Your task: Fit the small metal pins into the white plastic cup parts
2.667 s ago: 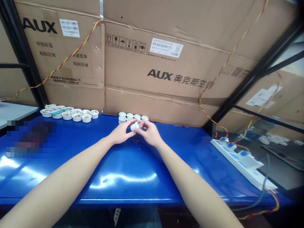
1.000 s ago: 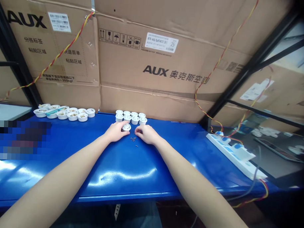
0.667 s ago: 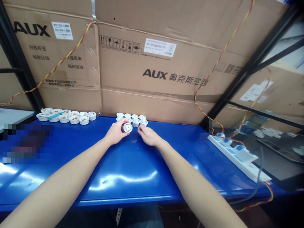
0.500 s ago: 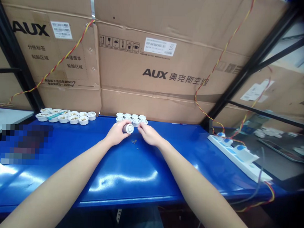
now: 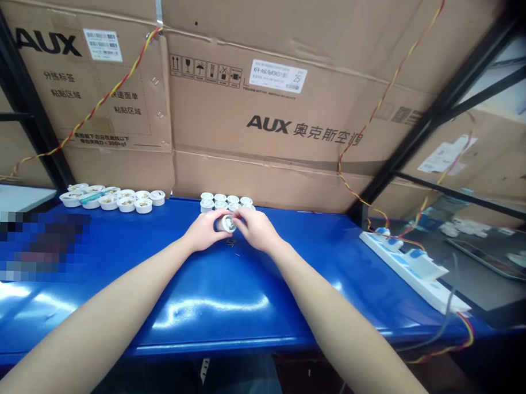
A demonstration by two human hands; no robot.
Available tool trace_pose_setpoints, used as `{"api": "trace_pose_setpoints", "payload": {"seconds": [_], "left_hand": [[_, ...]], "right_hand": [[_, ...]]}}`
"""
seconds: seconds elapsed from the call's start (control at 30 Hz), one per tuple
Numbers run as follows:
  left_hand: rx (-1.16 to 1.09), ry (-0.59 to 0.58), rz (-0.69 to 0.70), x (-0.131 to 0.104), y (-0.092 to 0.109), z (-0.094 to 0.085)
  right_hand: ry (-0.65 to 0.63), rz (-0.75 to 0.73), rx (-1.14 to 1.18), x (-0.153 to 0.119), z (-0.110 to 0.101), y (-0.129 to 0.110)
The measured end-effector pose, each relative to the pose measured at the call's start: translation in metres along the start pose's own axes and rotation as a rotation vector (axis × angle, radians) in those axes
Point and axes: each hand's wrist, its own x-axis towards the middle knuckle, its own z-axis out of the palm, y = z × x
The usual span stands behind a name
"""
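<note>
My left hand (image 5: 204,230) is closed around a white round plastic part (image 5: 228,223), its open face tilted towards me and to the right. At that face, the thumb and fingers of my right hand (image 5: 254,228) are pinched together; whatever they hold is too small or hidden to make out. Just below the part, several small dark screw-like pieces (image 5: 231,242) lie on the blue tabletop (image 5: 224,322). Behind my hands stand rows of similar white round parts (image 5: 220,199), some partly covered by my fingers.
At the back left sits a group of white round cups (image 5: 126,204) with small brass-coloured bits inside and a teal tool (image 5: 91,198) across them. A white power strip (image 5: 415,271) runs along the right edge. Large cardboard boxes (image 5: 264,157) wall off the back.
My right hand has moved left, bringing its fingertips to the face of the white part. The part has shifted slightly right and turned in my left hand.
</note>
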Motion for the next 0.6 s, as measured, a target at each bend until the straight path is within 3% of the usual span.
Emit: {"api": "trace_pose_setpoints", "payload": {"seconds": [0.3,0.6], "left_hand": [[-0.075,-0.063,0.009,0.000,-0.001,0.000],[-0.118,-0.039,-0.009,0.000,-0.009,0.001]], "right_hand": [[-0.021,-0.075,-0.102,0.000,-0.004,-0.001],[0.186,-0.103,0.248,0.002,0.009,0.009]]}}
